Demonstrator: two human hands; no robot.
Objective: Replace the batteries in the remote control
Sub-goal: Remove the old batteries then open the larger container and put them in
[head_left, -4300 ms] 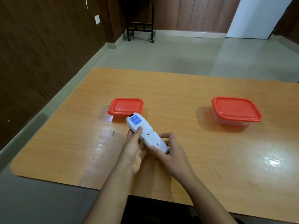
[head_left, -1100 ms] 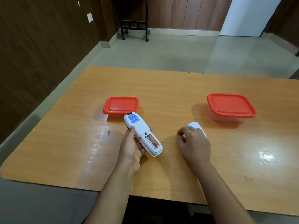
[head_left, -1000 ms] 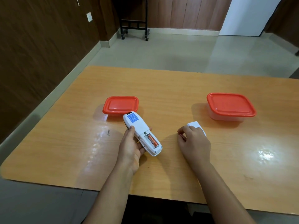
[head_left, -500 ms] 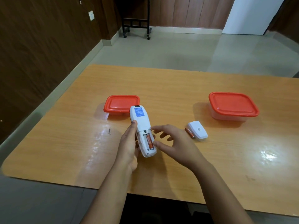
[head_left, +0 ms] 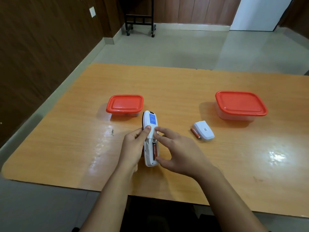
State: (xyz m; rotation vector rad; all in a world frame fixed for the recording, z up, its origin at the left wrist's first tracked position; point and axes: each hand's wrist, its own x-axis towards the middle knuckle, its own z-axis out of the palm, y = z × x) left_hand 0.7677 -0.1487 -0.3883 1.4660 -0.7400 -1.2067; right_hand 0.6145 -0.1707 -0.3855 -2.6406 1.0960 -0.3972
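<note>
Small clear plastic box w/ orange-red lid (head_left: 125,105) far left, just beyond tip of white plastic remote control (head_left: 150,131), which serves as landmark here. Left hand (head_left: 133,146) wrapped round remote's left side, thumb pressed on its back, holding it back-up just above orange wooden table (head_left: 66,148). Compartment at remote's near end open, cover off; one orange-and-black battery (head_left: 154,151) seated in right slot, left slot looks empty. Right hand (head_left: 173,151) at remote's right edge, fingers curled and part-spread: index on casing above compartment, thumb at battery's near end; pinching battery or only touching, cannot tell. Right of remote, well apart, second orange battery (head_left: 195,133) flat on table, touching white battery cover (head_left: 204,133) beside it. Farther right & beyond, larger clear box w/ orange-red lid (head_left: 240,104), closed.

Step likely: prying out 2nd old battery. Risks from here:
- spring contact could flick battery out if thumb slips, letting it roll off table's near edge
- loose battery on table round, could roll if knocked by right wrist
- old & new cells could get mixed up if fresh ones land next to spent one
- polarity could be reversed on refit if slot markings skipped
</note>
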